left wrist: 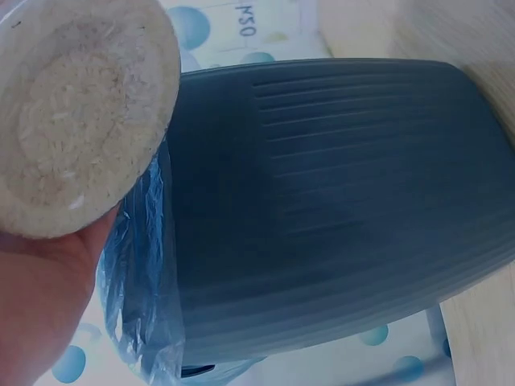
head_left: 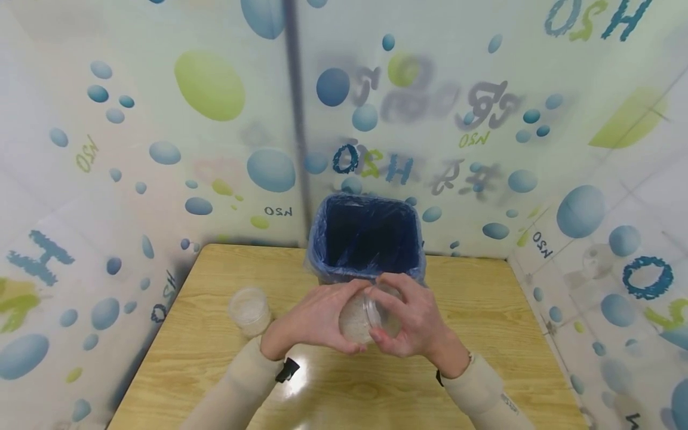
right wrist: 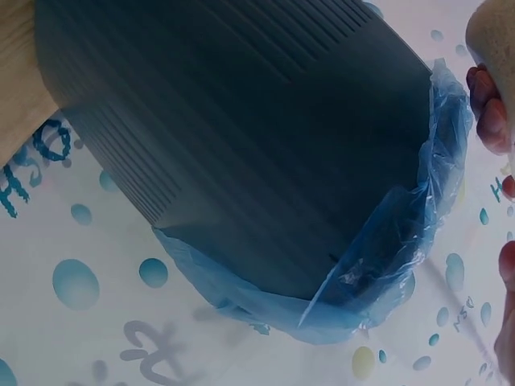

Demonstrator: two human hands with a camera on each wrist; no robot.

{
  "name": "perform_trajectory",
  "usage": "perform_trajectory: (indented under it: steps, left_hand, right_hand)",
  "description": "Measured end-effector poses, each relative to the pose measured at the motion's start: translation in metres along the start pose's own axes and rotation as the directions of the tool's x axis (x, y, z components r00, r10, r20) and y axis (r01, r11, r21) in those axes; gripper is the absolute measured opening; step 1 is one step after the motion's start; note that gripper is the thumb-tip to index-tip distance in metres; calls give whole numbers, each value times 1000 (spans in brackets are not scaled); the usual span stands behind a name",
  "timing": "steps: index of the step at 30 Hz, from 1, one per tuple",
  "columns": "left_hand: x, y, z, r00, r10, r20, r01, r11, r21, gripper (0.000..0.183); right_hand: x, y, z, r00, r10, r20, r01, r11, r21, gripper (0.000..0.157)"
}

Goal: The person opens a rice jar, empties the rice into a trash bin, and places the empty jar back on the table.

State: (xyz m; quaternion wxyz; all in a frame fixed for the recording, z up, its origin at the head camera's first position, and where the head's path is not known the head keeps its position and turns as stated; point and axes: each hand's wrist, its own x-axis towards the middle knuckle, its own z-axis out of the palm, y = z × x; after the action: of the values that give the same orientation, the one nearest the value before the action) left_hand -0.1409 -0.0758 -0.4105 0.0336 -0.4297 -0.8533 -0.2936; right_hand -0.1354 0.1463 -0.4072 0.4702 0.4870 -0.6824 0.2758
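Observation:
Both hands hold a clear jar of rice (head_left: 355,321) tilted on its side, close in front of the trash can. My left hand (head_left: 317,316) curls round its rice-filled body. Fingers of my right hand (head_left: 414,316) grip the clear, rimmed end, covering much of it. The left wrist view shows the round base of the jar (left wrist: 80,121), with grains pressed against it. Only part of the jar (right wrist: 495,36) enters the right wrist view, with fingertips beneath it. Another clear jar (head_left: 249,312) with whitish contents stands on the table beside the left wrist.
A dark trash can (left wrist: 322,209) with a blue plastic liner (head_left: 318,239) stands at the back of the wooden table (head_left: 473,298), open upward. Behind it and to both sides hang walls (head_left: 215,137) printed with bubbles and letters.

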Motion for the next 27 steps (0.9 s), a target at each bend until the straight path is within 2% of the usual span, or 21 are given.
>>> perform_trajectory:
  steps: [10, 20, 24, 27]
  left_hand:
    - [1, -5, -2, 997, 57, 56, -52, 995, -87, 96]
    - [3, -9, -7, 985, 68, 159, -34, 978, -208, 96]
    - [4, -8, -5, 989, 43, 143, -7, 970, -241, 99]
    - [4, -5, -3, 995, -7, 98, 29, 976, -217, 101]
  right_hand:
    - [4, 2, -1, 996, -89, -8, 90, 995, 33, 49]
    - [8, 3, 1, 988, -155, -3, 154, 984, 87, 49]
    - [8, 9, 0, 987, -160, 29, 157, 984, 81, 49]
    - [7, 13, -2, 989, -134, 65, 130, 990, 58, 51]
